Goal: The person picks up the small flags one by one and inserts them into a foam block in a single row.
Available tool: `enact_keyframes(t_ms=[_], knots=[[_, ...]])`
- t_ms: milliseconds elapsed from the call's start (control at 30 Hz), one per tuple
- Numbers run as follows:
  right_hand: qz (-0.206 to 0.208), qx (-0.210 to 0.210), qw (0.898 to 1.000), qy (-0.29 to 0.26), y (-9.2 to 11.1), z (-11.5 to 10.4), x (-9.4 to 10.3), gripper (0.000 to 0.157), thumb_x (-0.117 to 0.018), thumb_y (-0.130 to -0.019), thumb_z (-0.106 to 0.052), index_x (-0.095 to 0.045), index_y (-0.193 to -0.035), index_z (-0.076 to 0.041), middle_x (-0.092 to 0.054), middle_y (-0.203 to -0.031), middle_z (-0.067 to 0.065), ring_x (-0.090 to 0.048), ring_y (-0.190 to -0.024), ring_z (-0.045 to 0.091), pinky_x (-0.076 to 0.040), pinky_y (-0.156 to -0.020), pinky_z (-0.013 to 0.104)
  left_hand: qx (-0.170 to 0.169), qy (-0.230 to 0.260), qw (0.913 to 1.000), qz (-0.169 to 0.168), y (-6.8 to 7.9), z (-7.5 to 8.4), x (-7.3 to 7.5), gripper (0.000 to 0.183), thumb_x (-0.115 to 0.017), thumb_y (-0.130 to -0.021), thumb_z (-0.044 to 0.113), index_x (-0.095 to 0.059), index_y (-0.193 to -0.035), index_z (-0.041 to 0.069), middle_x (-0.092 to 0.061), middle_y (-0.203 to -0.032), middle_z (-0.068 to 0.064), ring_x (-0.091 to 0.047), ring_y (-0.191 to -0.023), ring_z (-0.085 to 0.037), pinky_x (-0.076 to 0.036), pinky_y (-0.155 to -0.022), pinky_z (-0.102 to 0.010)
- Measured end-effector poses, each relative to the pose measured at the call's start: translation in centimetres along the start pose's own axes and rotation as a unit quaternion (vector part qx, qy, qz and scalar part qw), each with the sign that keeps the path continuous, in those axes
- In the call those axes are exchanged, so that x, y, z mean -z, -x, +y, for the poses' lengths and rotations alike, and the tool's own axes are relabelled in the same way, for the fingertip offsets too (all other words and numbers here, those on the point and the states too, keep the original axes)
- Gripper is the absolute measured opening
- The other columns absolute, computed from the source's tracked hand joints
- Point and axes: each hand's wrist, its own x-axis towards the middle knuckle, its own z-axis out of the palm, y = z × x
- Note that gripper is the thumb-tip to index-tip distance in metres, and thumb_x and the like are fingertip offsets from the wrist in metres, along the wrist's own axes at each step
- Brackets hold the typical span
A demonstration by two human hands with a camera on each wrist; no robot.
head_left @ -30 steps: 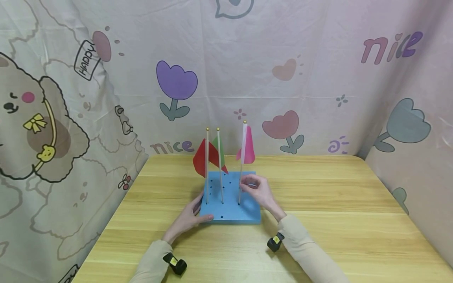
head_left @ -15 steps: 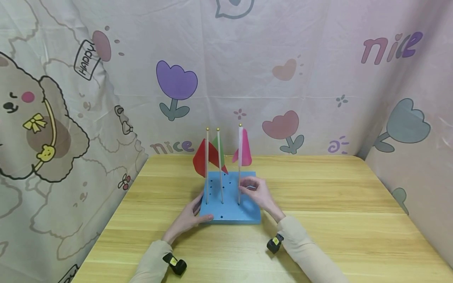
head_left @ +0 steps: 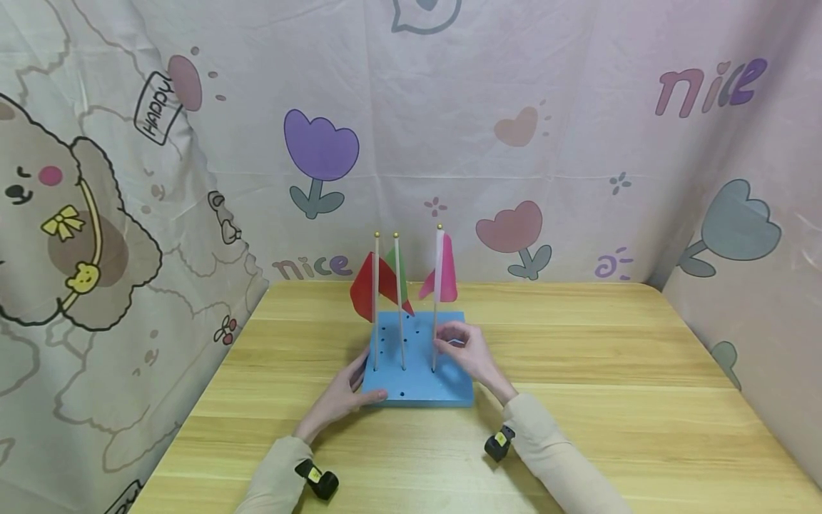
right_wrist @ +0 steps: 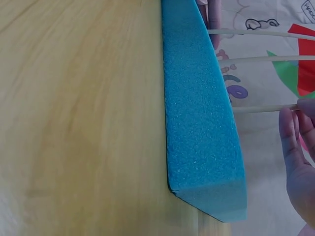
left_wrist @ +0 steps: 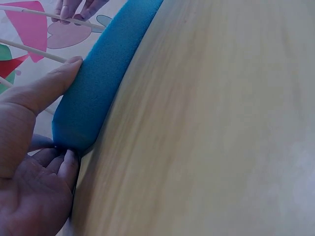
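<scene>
A blue foam block (head_left: 420, 389) with small dark holes lies on the table. My left hand (head_left: 340, 398) grips its near left corner, thumb along the front edge and fingers against the left side. In the left wrist view the fingertips (left_wrist: 69, 164) press at the foam's side. My right hand (head_left: 467, 350) pinches the stick of a pink flag (head_left: 448, 271), whose lower end sits at a hole on the right. The stick leans slightly right at its top. To its left, a red flag (head_left: 363, 289) and a green flag (head_left: 401, 275) stand in the same row of holes.
The wooden table (head_left: 610, 357) extends to both sides of the block. Behind it hangs a printed cloth (head_left: 417, 107); another cloth closes off the left side. Several unused holes show on the block's top, mostly behind the flags.
The pink flag's top has tilted left and dropped slightly, bringing the stick closer to upright. My right fingers have shifted a little down and left with it. The left hand has not moved.
</scene>
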Motion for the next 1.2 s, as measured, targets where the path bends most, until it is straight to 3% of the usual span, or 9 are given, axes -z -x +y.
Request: enact_keyframes(t_ms=[567, 933, 1200], knots=[[0.006, -0.008, 1.0, 0.003, -0.1, 0.6, 0.3, 0.027, -0.068, -0.093, -0.001, -0.064, -0.117, 0.011, -0.071, -0.103, 0.028, -0.067, -0.083, 0.005, -0.061, -0.077, 0.019, -0.002, 0.001, 1.0, -0.001, 0.0, 0.0, 0.0, 0.102, -0.079, -0.088, 0.024, -0.012, -0.163, 0.01, -0.008, -0.17, -0.017, -0.019, -0.155, -0.039, -0.028, -0.124, -0.045], [-0.001, -0.029, 1.0, 0.01, 0.3, -2.2, 0.5, 0.021, -0.065, -0.093, 0.004, -0.066, -0.113, 0.01, -0.069, -0.102, 0.032, -0.07, -0.091, 0.038, -0.063, -0.075, 0.023, 0.0, 0.001, 1.0, 0.0, 0.0, 0.0, 0.0, 0.102, -0.079, -0.088, 0.024, -0.011, -0.163, 0.011, -0.008, -0.17, -0.017, -0.02, -0.155, -0.038, -0.029, -0.124, -0.045], [0.005, -0.025, 1.0, 0.005, -0.4, 0.3, 0.4, 0.026, -0.067, -0.094, 0.0, -0.065, -0.117, 0.012, -0.071, -0.103, 0.03, -0.07, -0.092, 0.04, -0.063, -0.073, 0.023, -0.003, -0.001, 1.0, -0.002, 0.0, 0.0, 0.0, 0.101, -0.078, -0.089, 0.024, -0.011, -0.163, 0.011, -0.008, -0.17, -0.018, -0.02, -0.155, -0.039, -0.029, -0.124, -0.046]])
